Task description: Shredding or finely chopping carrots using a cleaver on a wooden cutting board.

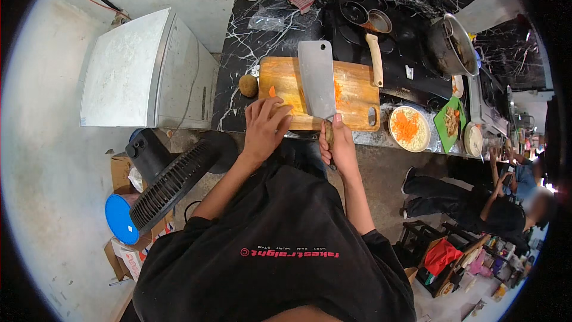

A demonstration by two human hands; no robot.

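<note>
My right hand (338,143) grips the handle of a broad cleaver (316,80). Its blade points away from me over a wooden cutting board (277,71). At the board's near left, the fingers of my left hand (266,127) rest on a yellowish piece of food (284,110), mostly hidden beneath them. Just beyond those fingers lies an orange carrot piece (272,91). Fine carrot shreds (338,91) stick to the wood right of the blade. A round brown potato-like item (248,86) sits left of the board.
To the right stand a bowl (410,150) of orange and pale shreds, a green board (440,120) with food, and a large metal pot (440,53). A wooden pan handle (374,60) overhangs the board. A black fan (174,183) stands lower left. Two people (480,201) are far right.
</note>
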